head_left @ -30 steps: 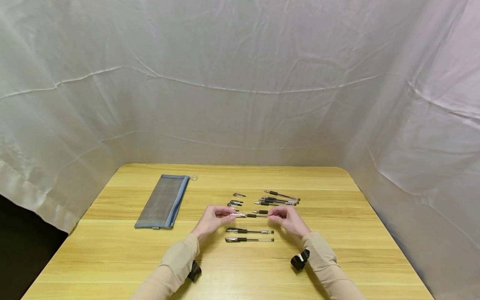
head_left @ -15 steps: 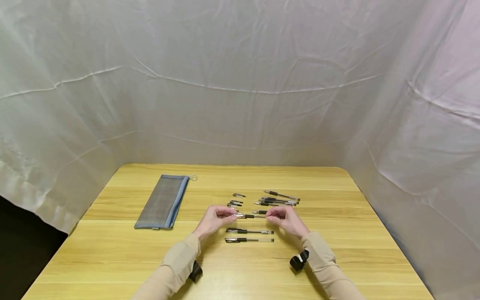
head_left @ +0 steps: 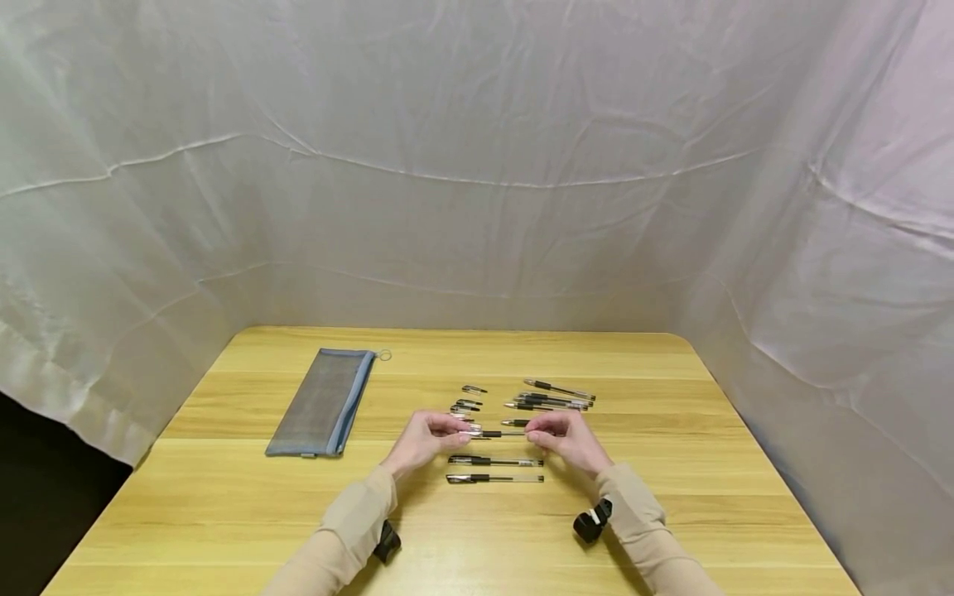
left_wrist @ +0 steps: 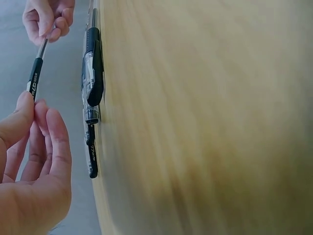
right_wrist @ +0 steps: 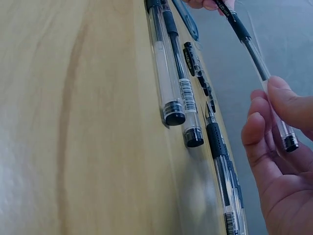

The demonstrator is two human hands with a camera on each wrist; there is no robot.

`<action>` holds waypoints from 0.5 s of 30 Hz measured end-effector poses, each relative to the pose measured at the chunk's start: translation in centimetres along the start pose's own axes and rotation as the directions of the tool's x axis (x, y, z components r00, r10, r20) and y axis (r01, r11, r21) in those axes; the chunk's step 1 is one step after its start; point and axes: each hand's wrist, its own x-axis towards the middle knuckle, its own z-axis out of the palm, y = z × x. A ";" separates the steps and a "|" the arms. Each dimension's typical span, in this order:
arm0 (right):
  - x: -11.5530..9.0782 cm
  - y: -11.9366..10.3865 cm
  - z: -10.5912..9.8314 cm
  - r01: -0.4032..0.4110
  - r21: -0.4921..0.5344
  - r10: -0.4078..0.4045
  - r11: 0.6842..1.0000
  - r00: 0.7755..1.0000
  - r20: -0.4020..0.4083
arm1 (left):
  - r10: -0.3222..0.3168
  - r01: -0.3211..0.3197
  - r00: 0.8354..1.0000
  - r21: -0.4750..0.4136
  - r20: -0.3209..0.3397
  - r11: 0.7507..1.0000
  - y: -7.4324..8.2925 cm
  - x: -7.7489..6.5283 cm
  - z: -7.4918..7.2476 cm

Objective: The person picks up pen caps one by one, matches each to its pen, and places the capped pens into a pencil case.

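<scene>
Between my two hands, above the table, a clear gel pen point(head_left: 493, 434) with a black grip is held level. My left hand point(head_left: 423, 439) pinches its capped end between thumb and fingers; those fingers partly hide the cap. At the other end, my right hand point(head_left: 572, 440) pinches the clear barrel, and the black end plug point(right_wrist: 291, 143) sticks out past the thumb in the right wrist view. Nearer me, two capped pens point(head_left: 495, 461) lie parallel on the table. Loose pen caps point(head_left: 465, 405) lie beyond my left hand. Several uncapped pens point(head_left: 559, 389) lie beyond my right hand.
A blue-grey mesh zip pouch point(head_left: 320, 403) lies flat on the left of the wooden table point(head_left: 246, 513). Pale cloth point(head_left: 477, 232) hangs around the back and sides of the table.
My right hand has moved slightly left, bringing the pen's barrel closer to my left hand. Less of the pen shows between the hands. The things on the table stay put.
</scene>
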 end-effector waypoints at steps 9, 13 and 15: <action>0.2 0.1 0.4 0.022 0.010 -0.022 1.000 1.000 -0.010 | 0.012 -0.011 1.000 0.030 -0.003 0.999 0.3 -0.2 -0.1; 0.3 0.1 0.4 0.029 0.005 -0.029 1.000 1.000 -0.003 | 0.054 -0.060 0.997 0.110 0.060 0.992 0.4 -0.3 -0.1; 0.3 0.1 0.5 0.038 0.006 -0.038 0.999 0.999 0.000 | 0.070 -0.084 0.993 0.146 0.100 0.986 0.5 -0.3 -0.2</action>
